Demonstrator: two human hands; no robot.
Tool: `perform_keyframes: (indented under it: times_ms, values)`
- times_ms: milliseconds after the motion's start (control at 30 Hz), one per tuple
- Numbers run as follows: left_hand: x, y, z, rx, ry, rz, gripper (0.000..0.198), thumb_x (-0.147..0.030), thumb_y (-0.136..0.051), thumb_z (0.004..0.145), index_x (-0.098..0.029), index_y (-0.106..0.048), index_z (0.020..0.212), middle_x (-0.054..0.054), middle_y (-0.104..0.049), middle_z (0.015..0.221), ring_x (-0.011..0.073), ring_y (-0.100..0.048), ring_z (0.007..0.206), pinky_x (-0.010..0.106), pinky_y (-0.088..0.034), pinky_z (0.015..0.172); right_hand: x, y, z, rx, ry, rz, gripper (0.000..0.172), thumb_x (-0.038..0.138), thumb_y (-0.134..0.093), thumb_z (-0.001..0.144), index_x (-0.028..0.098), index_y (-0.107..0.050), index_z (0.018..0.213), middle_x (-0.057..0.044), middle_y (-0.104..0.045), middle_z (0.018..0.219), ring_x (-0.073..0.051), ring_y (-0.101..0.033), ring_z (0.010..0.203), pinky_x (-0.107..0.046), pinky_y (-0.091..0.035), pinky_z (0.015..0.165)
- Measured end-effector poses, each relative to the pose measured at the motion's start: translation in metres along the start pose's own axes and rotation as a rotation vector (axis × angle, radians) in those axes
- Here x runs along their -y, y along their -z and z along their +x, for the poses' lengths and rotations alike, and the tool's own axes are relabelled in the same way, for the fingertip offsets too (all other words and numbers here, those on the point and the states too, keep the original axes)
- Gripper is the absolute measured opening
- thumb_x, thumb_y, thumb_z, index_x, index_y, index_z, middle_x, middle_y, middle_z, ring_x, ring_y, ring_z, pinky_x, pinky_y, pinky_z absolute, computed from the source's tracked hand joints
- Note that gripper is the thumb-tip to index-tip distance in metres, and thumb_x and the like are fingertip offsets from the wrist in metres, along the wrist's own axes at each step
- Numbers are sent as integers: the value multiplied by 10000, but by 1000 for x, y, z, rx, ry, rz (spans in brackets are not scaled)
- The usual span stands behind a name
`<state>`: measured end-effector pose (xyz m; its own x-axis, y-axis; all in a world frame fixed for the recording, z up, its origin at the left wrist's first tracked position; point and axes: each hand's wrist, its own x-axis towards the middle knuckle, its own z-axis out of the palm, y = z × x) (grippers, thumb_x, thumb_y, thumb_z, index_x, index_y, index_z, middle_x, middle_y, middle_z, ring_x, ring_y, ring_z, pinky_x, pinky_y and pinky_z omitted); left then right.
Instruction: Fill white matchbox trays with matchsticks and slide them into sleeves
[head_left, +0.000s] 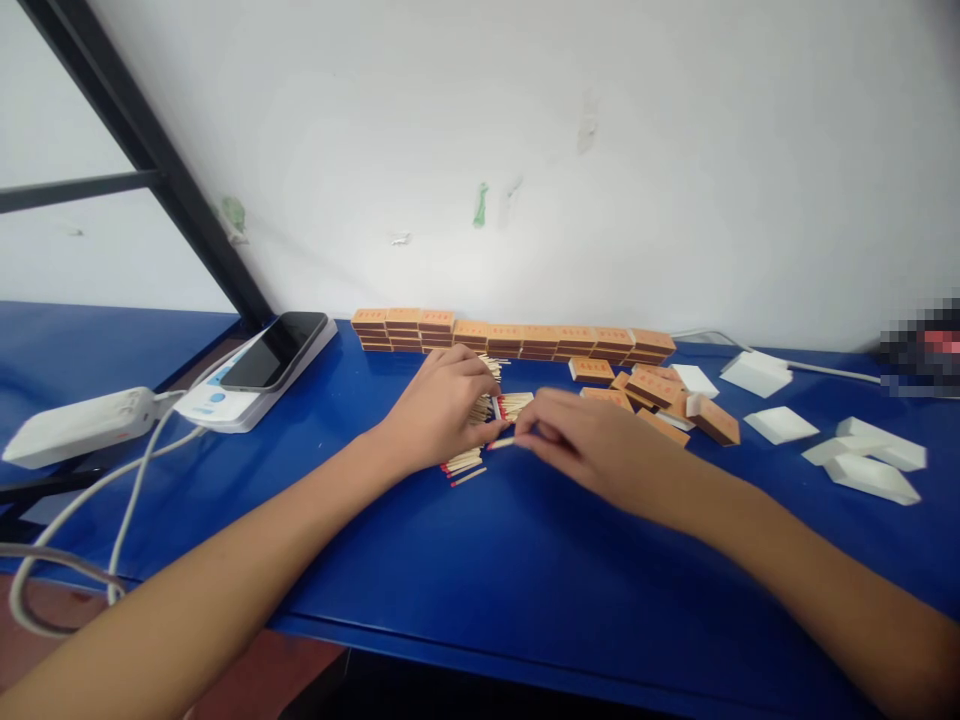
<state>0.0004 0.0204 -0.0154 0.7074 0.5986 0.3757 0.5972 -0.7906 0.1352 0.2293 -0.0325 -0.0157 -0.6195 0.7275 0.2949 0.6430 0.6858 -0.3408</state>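
forearms [247, 575], both bare, reach in from the near corners over a glossy blue flat-topped table [450, 590]. nearest to the front edge of the things on it lies one loose pale wooden matchstick with a red head [469, 477], just beside a spread of red-headed wooden matches [463, 461] that runs partly beneath the left hand [448, 405]. that hand is bent over them, thumb pointing to the right; whether its fingers grip anything i cannot tell. the right hand [562, 430] is closed, pinching a single pale matchstick [502, 442] near the left thumb. just beyond, between the hands, sits a small white card tray filled with matches [514, 403], partly hidden by fingers. well to the right lie angular white card pieces [782, 425], and nearer the right hand a jumbled heap of orange-topped matchboxes [655, 385]. on the left, a black smartphone [276, 350] rests on a white box [214, 405]. farther back, stacked orange and brown matchboxes [555, 340] form a long row before a scuffed white wall [360, 130].
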Motion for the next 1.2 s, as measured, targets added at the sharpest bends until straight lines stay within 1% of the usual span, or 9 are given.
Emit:
perform_keyframes:
  times_ms: [67, 167, 233, 367, 433, 567, 700, 833, 1200]
  values:
    - [0, 1, 0, 8, 1, 1, 292, -395, -785, 890, -166, -748, 1066, 71, -755, 1061, 279, -602, 1107, 438, -440, 974, -15, 6, 0, -64, -32, -54, 121, 256, -527, 1041, 212, -596, 951, -21, -642, 869, -156, -569, 713, -280, -384, 639]
    - [-1, 1, 0, 9, 3, -5, 290, -405, -770, 903, -166, -746, 1064, 72, -754, 1055, 276, -602, 1103, 440, -440, 966, -32, 6, 1, -72, -83, -121, 103, 255, -534, 1022, 211, -603, 959, -25, -635, 835, -169, -567, 704, -291, -373, 631]
    - [-2, 1, -1, 7, -1, -13, 290, -414, -768, 905, -172, -745, 1063, 69, -754, 1051, 274, -602, 1102, 439, -438, 964, -37, 2, 1, -81, -97, -151, 117, 271, -524, 1030, 210, -601, 967, -34, -642, 853, -176, -573, 715, -298, -374, 635]
    - [-4, 0, 0, 10, -22, -42, 280, -412, -784, 893, -182, -748, 1048, 65, -753, 1045, 271, -606, 1111, 434, -438, 981, -34, -9, 1, -139, -93, -207, 139, 273, -503, 1047, 207, -596, 969, -47, -649, 895, -181, -582, 739, -306, -365, 640]
    - [-5, 0, 0, 19, -25, -52, 282, -409, -788, 889, -178, -748, 1045, 66, -752, 1043, 270, -608, 1116, 434, -440, 993, -32, -11, 2, -133, -85, -206, 145, 258, -495, 1051, 202, -601, 969, -47, -646, 897, -180, -581, 747, -306, -369, 650]
    - [-5, 0, 0, 30, -17, -58, 278, -409, -796, 881, -181, -749, 1033, 64, -752, 1038, 272, -613, 1121, 433, -444, 995, -29, -6, 1, -118, -69, -164, 176, 266, -475, 1061, 199, -620, 988, -48, -637, 891, -177, -572, 748, -307, -381, 667]
    - [-5, 0, 0, 43, -20, -61, 285, -411, -790, 885, -177, -759, 1046, 73, -749, 1039, 278, -610, 1120, 436, -446, 985, -30, 2, 0, -61, -63, -115, 75, 231, -573, 990, 208, -644, 990, -21, -599, 824, -169, -559, 718, -296, -374, 653]
    - [-6, 1, 0, 63, -21, -71, 275, -391, -800, 876, -176, -763, 1042, 65, -750, 1042, 278, -603, 1121, 435, -446, 984, -32, 3, 0, 3, -74, -82, 62, 193, -593, 963, 218, -648, 958, -10, -594, 821, -157, -547, 709, -283, -377, 648]
    - [-5, -1, 0, 73, -28, -64, 263, -390, -804, 869, -183, -760, 1025, 64, -749, 1043, 277, -599, 1118, 434, -438, 985, -28, -2, -1, -50, -97, -156, 103, 236, -582, 989, 215, -602, 890, -18, -607, 827, -168, -560, 723, -293, -371, 653]
